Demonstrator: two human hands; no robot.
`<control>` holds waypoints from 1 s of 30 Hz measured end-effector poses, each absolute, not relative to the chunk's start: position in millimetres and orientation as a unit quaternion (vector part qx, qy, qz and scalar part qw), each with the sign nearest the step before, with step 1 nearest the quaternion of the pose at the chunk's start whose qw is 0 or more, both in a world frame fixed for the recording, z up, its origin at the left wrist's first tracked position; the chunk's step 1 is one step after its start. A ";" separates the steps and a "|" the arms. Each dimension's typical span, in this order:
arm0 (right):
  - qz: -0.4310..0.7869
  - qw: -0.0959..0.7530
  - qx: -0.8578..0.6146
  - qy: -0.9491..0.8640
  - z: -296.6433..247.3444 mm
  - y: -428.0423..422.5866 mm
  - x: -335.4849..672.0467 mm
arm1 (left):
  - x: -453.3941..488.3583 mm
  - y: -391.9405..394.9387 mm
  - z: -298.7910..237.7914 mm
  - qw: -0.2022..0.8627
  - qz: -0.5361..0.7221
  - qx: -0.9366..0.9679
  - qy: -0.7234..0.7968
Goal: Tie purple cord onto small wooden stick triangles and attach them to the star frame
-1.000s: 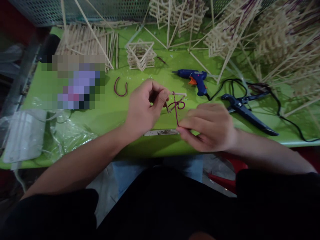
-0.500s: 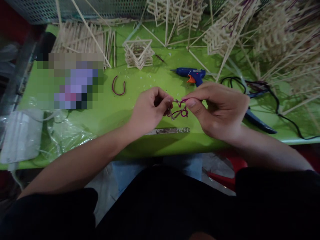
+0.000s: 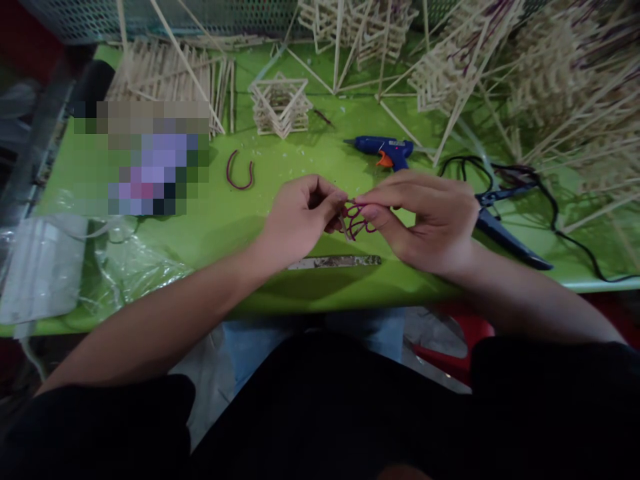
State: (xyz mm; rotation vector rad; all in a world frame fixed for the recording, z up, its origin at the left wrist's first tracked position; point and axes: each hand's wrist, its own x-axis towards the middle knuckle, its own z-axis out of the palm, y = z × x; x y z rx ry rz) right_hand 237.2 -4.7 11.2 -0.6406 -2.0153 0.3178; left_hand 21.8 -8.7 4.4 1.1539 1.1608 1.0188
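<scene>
I have the left hand [image 3: 307, 217] pinching a thin stick [image 3: 345, 227], thumb and finger pressed together. The right hand [image 3: 425, 220] pinches too, its fingertips nearly closed, seemingly on the purple string [image 3: 355, 228] looping between both hands. The blue glue gun [image 3: 383, 147] lies on the green table [image 3: 295, 163], just past them.

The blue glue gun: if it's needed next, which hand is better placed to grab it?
Probably the right hand, close beside the blue glue gun; the left hand sits farther away. The right seems to pinch purple cord, though.
</scene>
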 end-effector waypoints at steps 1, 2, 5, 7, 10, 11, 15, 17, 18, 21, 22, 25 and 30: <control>0.117 0.463 -0.260 -0.839 9.8 -3.0 238.7 | 21.1 -7.9 2.9 0.575 0.443 0.485 0.488; 0.098 0.442 -0.261 -0.853 8.2 -1.5 240.2 | 20.3 -7.0 1.8 0.579 0.448 0.480 0.484; 0.009 0.377 -0.286 -0.881 4.0 0.2 242.8 | 18.2 -4.9 1.1 0.582 0.455 0.468 0.485; -0.026 0.355 -0.308 -0.882 3.6 -2.0 242.5 | 17.8 -4.3 2.5 0.582 0.452 0.461 0.495; 0.019 0.409 -0.320 -0.854 7.5 -6.4 240.9 | 17.8 -5.0 5.0 0.586 0.450 0.451 0.501; 0.051 0.444 -0.321 -0.835 8.8 -6.4 240.6 | 17.6 -5.4 5.4 0.588 0.451 0.450 0.498; 0.222 0.571 -0.359 -0.704 4.5 9.5 241.4 | 13.1 -5.7 4.4 0.598 0.478 0.447 0.463; 0.351 0.570 -0.373 -0.643 -3.9 23.1 242.7 | 9.6 -4.8 3.6 0.597 0.495 0.442 0.451; 0.423 0.540 -0.378 -0.622 -8.5 28.9 243.4 | 8.2 -4.1 3.5 0.597 0.500 0.439 0.449; 0.470 0.487 -0.392 -0.624 -17.5 34.8 245.0 | 6.2 -2.5 4.3 0.596 0.508 0.429 0.451; 0.412 0.505 -0.380 -0.657 -18.2 32.7 245.6 | 6.3 -2.2 5.1 0.596 0.508 0.426 0.453; 0.158 0.527 -0.272 -0.789 -13.7 18.6 247.6 | 8.0 -2.6 8.2 0.605 0.501 0.415 0.459; -0.012 0.373 -0.294 -0.880 -3.8 -2.5 245.8 | 10.5 -5.7 11.0 0.613 0.484 0.412 0.468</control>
